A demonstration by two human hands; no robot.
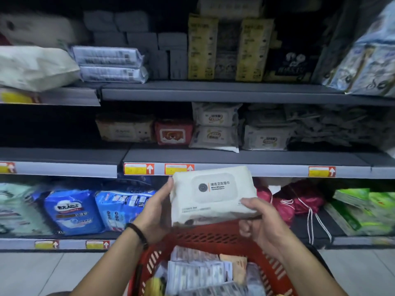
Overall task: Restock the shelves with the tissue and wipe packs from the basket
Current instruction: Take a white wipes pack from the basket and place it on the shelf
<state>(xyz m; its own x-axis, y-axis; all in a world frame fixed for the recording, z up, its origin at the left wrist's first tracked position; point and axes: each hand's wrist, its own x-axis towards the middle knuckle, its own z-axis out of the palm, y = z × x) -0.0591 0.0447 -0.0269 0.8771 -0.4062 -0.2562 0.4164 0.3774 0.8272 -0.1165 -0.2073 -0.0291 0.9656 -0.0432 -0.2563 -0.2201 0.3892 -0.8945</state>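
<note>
A white wipe pack (213,195) with a rounded lid label is held in the air in front of the middle shelf's edge. My left hand (157,208) grips its left end and my right hand (259,221) grips its lower right corner. Below them stands the red plastic basket (205,237), holding several more tissue and wipe packs (198,272). The middle shelf (235,157) carries white wipe packs (215,127), a red pack (173,131) and a beige pack (126,128), with bare shelf at its left.
The top shelf (213,90) holds grey, yellow and dark tissue packs. On the bottom shelf lie blue packs (72,210), pink drawstring bags (295,201) and green packs (361,212). Yellow price tags (139,168) line the shelf edges. Light floor tiles (42,272) show at the lower left.
</note>
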